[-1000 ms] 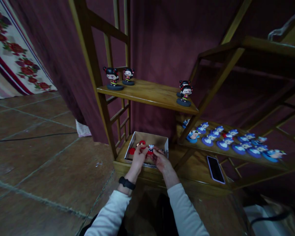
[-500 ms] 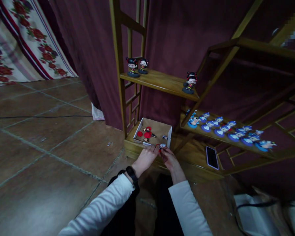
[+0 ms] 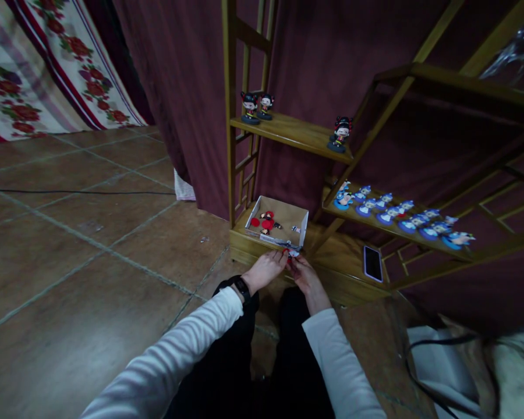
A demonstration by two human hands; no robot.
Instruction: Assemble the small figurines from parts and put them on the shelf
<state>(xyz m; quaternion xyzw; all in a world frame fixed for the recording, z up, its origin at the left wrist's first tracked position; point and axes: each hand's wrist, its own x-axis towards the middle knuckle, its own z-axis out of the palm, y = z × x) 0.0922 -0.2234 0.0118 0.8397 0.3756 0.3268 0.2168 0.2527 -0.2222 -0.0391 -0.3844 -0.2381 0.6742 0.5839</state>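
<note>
Both hands meet at the near edge of a shallow cardboard box (image 3: 283, 208), closed around a small red and white figurine (image 3: 291, 254). My left hand (image 3: 268, 269) grips it from the left, a dark watch on the wrist. From the right, my right hand (image 3: 304, 274) pinches it with the fingertips. Fingers cover much of the figurine, so its details are hard to make out. In the box lie several red round pieces (image 3: 268, 224), some dark-haired figurine parts (image 3: 265, 231) and a small white and dark piece (image 3: 296, 228).
The box stands on the low wooden base of a shelf unit (image 3: 318, 238). A phone (image 3: 372, 263) lies to its right. Several blue and white figurines (image 3: 388, 213) fill a shelf above; dark-haired figurines (image 3: 341, 134) stand higher. A white bag (image 3: 441, 361) is at lower right.
The camera view has shifted, so the shelf and box appear slightly higher. Both hands stay together on the figurine in front of the box.
</note>
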